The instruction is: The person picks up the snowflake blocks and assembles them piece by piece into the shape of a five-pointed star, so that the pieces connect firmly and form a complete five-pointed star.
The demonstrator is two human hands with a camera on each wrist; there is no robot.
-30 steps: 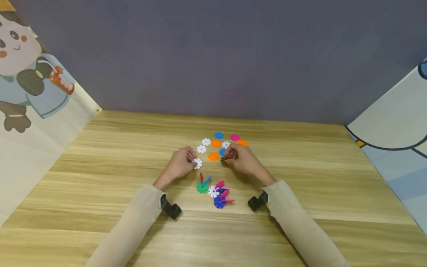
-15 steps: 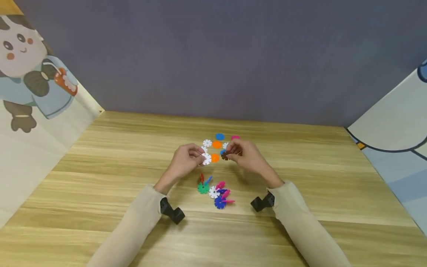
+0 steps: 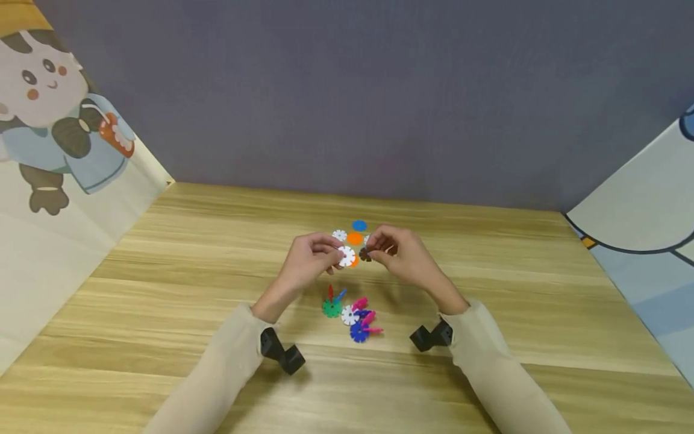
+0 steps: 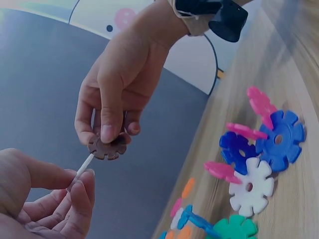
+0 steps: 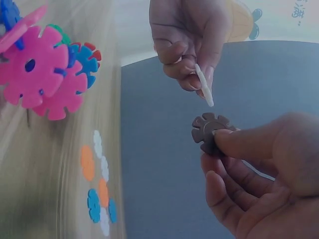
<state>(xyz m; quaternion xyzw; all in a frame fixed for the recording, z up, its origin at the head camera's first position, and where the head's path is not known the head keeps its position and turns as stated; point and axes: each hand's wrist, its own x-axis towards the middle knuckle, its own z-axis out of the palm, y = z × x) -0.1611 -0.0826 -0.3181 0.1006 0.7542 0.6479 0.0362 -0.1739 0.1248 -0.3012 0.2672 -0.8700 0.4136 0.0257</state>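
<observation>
My left hand [image 3: 310, 260] pinches a white notched plastic disc [image 3: 346, 257] between thumb and fingers. Opposite it, my right hand [image 3: 405, 258] holds a brown notched disc [image 3: 365, 254] of the same kind by its edge. Both discs are up off the table, with a small gap between them in the head view. In the left wrist view the white disc [image 4: 82, 168] shows edge-on, its tip right at the notched rim of the brown disc [image 4: 105, 149]. From the right wrist view, the white disc [image 5: 203, 85] points down toward the brown disc [image 5: 204, 130].
Nearer on the wooden table [image 3: 190, 337] lie joined discs: a green one [image 3: 332, 308] with red and blue pieces upright in it, and a white one [image 3: 349, 315] beside a dark blue one [image 3: 359, 332] with pink pieces. Loose discs, including a blue one [image 3: 359, 225], lie behind the hands.
The left hand has carried the white disc rightward and up, close to the brown disc. The right hand has lifted the brown disc slightly. The joined discs stay where they were.
</observation>
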